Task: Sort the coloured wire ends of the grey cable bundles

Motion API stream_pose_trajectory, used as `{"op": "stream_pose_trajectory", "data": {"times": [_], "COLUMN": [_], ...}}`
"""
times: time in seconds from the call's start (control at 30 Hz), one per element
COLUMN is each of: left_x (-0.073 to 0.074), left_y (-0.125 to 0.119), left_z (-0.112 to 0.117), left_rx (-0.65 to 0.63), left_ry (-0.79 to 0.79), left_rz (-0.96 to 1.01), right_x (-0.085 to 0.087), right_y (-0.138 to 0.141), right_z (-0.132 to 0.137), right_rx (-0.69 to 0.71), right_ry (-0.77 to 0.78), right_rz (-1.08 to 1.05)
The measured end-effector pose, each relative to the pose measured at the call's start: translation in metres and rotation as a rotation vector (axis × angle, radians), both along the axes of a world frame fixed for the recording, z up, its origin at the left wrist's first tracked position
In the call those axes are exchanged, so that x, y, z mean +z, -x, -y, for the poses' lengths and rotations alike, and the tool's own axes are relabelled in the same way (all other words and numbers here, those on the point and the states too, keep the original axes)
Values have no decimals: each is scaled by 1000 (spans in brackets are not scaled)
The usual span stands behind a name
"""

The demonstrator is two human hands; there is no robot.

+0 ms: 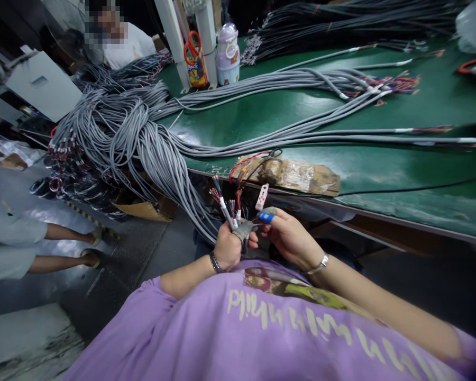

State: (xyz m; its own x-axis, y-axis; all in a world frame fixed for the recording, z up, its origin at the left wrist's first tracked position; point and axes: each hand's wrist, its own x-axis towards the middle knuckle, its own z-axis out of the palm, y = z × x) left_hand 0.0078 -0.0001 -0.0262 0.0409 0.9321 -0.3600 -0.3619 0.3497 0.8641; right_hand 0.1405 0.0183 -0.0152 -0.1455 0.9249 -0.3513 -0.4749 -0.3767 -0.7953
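— Where are the hands, taking the wooden board [301, 177] as our mark?
— Both on the near side of it, around its left end. The left hand [228, 247] is closed around grey cables [227, 214], and their coloured wire ends [215, 191] fan out just beside the board.
— And the right hand [291, 233]?
— Its fingertips, one wrapped in blue, are drawn together near those wire ends; I can't tell whether they pinch one.
— Anything else about?
— A pink tag [262, 197] just in front of the board, a big cable heap [130, 127] to its left, and a lidded bottle [228, 55] beyond it.
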Motion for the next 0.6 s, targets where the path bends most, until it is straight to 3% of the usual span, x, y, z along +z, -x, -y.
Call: {"op": "stream_pose_trajectory", "data": {"times": [0.27,0.47,0.6], "left_x": [6,13,23], "left_y": [0,0,-5], "left_z": [-1,4,4], "left_rx": [76,52,35], "left_ry": [45,-3,-30], "left_rz": [32,83,93], "right_x": [-6,-4,4], "right_y": [-3,-15,-16], "right_z": [2,-12,-26], "right_rx": [7,21,211], "right_ry": [-53,51,8], "right_rz": [62,-78,-68]}}
